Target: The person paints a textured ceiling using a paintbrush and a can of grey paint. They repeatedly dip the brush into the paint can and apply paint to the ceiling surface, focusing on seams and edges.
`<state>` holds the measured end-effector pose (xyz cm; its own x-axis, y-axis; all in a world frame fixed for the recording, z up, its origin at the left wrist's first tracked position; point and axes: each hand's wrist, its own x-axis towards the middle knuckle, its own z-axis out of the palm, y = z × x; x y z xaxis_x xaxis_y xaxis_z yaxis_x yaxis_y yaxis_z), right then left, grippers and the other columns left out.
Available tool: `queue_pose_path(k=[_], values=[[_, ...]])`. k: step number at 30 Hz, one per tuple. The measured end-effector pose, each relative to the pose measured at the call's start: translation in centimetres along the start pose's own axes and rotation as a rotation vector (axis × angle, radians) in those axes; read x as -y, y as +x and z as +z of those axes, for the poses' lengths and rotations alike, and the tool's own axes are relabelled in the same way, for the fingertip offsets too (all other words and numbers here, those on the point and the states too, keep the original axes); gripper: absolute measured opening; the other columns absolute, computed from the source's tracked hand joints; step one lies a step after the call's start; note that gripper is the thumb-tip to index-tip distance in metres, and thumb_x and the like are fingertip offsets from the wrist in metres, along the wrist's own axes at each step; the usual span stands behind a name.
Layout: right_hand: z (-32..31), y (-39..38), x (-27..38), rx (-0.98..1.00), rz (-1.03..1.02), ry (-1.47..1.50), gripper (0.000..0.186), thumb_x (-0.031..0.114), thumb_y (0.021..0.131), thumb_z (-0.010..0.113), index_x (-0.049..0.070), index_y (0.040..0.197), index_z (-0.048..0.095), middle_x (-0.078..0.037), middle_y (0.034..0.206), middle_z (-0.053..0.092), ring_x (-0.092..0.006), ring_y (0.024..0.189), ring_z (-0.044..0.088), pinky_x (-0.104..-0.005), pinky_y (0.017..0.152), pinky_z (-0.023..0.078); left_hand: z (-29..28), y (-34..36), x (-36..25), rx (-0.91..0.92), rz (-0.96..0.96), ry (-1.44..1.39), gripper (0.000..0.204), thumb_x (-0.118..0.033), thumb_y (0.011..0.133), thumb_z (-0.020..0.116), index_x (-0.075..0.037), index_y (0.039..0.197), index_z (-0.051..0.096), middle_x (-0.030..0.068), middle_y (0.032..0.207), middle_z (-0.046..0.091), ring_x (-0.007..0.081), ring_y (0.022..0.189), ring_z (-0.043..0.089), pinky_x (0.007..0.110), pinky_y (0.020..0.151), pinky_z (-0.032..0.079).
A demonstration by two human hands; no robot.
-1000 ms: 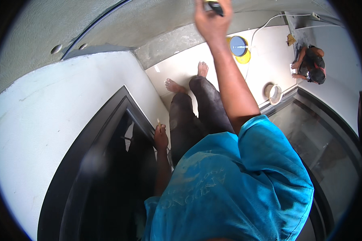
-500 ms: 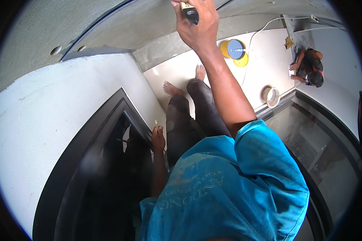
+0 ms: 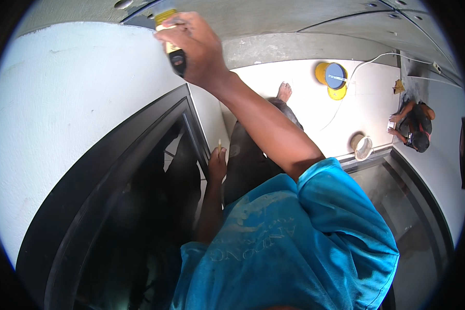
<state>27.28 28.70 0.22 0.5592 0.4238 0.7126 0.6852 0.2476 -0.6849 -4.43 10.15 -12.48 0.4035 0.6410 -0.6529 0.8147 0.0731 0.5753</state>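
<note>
My right hand (image 3: 196, 46) is closed on a paintbrush (image 3: 174, 57) with a cream and black handle and a yellowish head, raised to the grey surface at the top of the view, by its seam with the white wall (image 3: 72, 93). A blue line (image 3: 335, 17) runs along the grey surface. My left hand (image 3: 217, 163) hangs low beside my dark trousers, closed on a thin pale stick (image 3: 219, 144) that I cannot identify, near the black-framed glass panel (image 3: 150, 196).
A yellow bucket (image 3: 323, 72), a pale bucket (image 3: 361, 148) and a white cable (image 3: 369, 63) are on the pale floor. A co-worker (image 3: 418, 124) crouches at the right with hands on a pale object. Another black-framed glass panel (image 3: 408, 217) lies at lower right.
My right hand has moved left with the brush, to near the white wall's edge. The view has shifted, so floor items appear further right. My left hand still holds the stick.
</note>
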Motion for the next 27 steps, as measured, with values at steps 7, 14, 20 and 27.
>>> queue_pose_path(k=[7, 14, 20, 27], values=[[-1.3, -0.1, -2.6, -0.107, -0.023, -0.212, 0.032, 0.003, 0.069, 0.073, 0.013, 0.1, 0.071, -0.011, 0.106, 0.065, -0.0293, 0.099, 0.063, -0.0381, 0.081, 0.054, 1.5, 0.1, 1.4, -0.028, -0.113, -0.094, 0.037, -0.035, 0.103, 0.047, 0.0, 0.099, 0.058, 0.0253, 0.088, 0.058, 0.0428, 0.084, 0.06, 0.048, 0.076, 0.045], [1.5, -1.7, -1.0, 0.071, -0.066, -0.132, 0.028, 0.002, 0.075, 0.074, 0.011, 0.102, 0.073, -0.013, 0.11, 0.064, -0.0269, 0.094, 0.065, -0.034, 0.077, 0.056, 0.9, 0.6, 1.5, 0.046, -0.118, -0.017, 0.04, -0.038, 0.103, 0.048, 0.0, 0.103, 0.061, 0.0155, 0.088, 0.064, 0.0256, 0.085, 0.064, 0.039, 0.08, 0.049], [0.1, -1.9, 0.5, -0.02, 0.053, 0.008, 0.02, 0.001, 0.08, 0.076, 0.006, 0.099, 0.071, -0.013, 0.107, 0.065, -0.0256, 0.091, 0.065, -0.034, 0.075, 0.055, 0.6, 0.1, 1.2, 0.019, -0.133, -0.022, 0.04, -0.037, 0.103, 0.049, 0.001, 0.103, 0.061, 0.0146, 0.087, 0.063, 0.0245, 0.083, 0.063, 0.038, 0.079, 0.049], [3.0, -1.4, -2.0, -0.252, 0.371, 0.191, 0.011, 0.003, 0.083, 0.071, 0.003, 0.094, 0.071, -0.01, 0.092, 0.066, -0.0244, 0.085, 0.066, -0.0362, 0.073, 0.053, 1.5, -0.1, 2.2, -0.019, -0.12, -0.045, 0.038, -0.037, 0.102, 0.05, 0.0, 0.105, 0.061, 0.0153, 0.087, 0.064, 0.0268, 0.084, 0.064, 0.038, 0.079, 0.049]])
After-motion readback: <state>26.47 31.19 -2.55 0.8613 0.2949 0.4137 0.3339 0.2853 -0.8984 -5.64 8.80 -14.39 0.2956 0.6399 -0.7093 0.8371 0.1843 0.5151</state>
